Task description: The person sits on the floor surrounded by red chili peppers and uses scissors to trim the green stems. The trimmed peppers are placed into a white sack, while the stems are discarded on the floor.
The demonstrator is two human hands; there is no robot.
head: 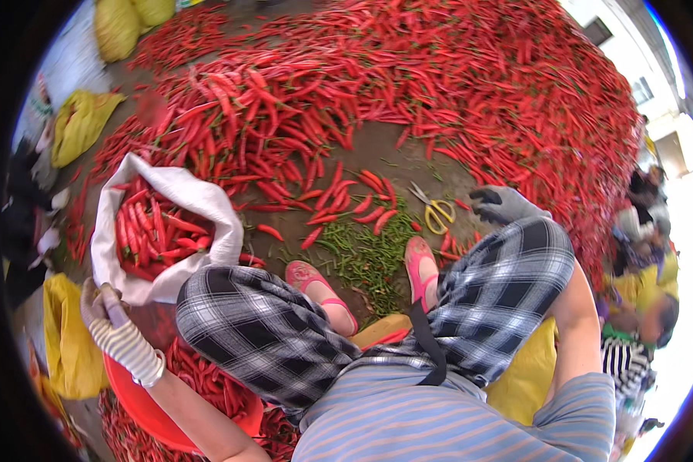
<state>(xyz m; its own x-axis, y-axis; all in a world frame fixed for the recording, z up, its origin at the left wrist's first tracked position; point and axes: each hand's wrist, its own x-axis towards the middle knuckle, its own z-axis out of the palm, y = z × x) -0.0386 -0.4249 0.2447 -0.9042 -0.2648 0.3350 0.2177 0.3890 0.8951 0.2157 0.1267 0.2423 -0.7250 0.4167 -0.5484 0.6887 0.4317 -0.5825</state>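
Observation:
At the near left rim of a white woven sack [228,225], my left hand [108,320], in a pale glove with a striped cuff, pinches the edge with its fingers. Red chili peppers [156,222] with green stems partly fill the sack. My right hand [508,205], in a grey glove with dark fingertips, hangs past my right knee beside the chili heap. Its fingers are loosely curled and apart, and I see nothing in them. Yellow-handled scissors [439,215] lie half spread on the ground, to the left of that hand. Green stems [375,254] are strewn between my feet.
A large heap of red chilies [439,63] curves across the far side and right. By my left thigh stands a red basin [144,416] holding chilies. Yellow sacks [69,341] lie at the left. Other people [641,323] sit at the far right.

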